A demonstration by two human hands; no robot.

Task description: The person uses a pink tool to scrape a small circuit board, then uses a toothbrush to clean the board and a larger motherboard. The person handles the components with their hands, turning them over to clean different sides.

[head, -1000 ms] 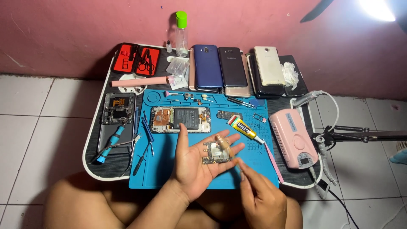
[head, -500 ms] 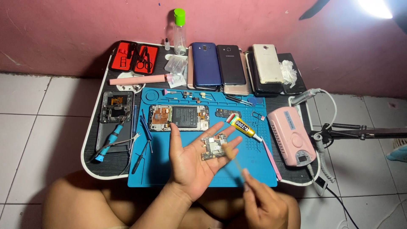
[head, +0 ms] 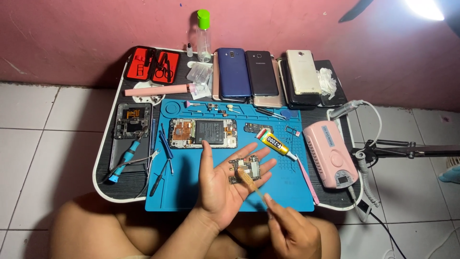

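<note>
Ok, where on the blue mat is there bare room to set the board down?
Free: the blue silicone mat's lower-left corner, below the opened phone, and the strip right of the yellow glue tube. Crowded: the mat's top edge with small parts, and the black tray side with tools.

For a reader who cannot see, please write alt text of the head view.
A left hand holds a small circuit board on its open palm while the right hand touches it with a thin brush, above a blue mat with an opened phone.

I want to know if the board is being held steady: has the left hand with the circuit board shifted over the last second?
Barely. The left hand keeps the circuit board over the blue mat, just below the glue tube.
</note>
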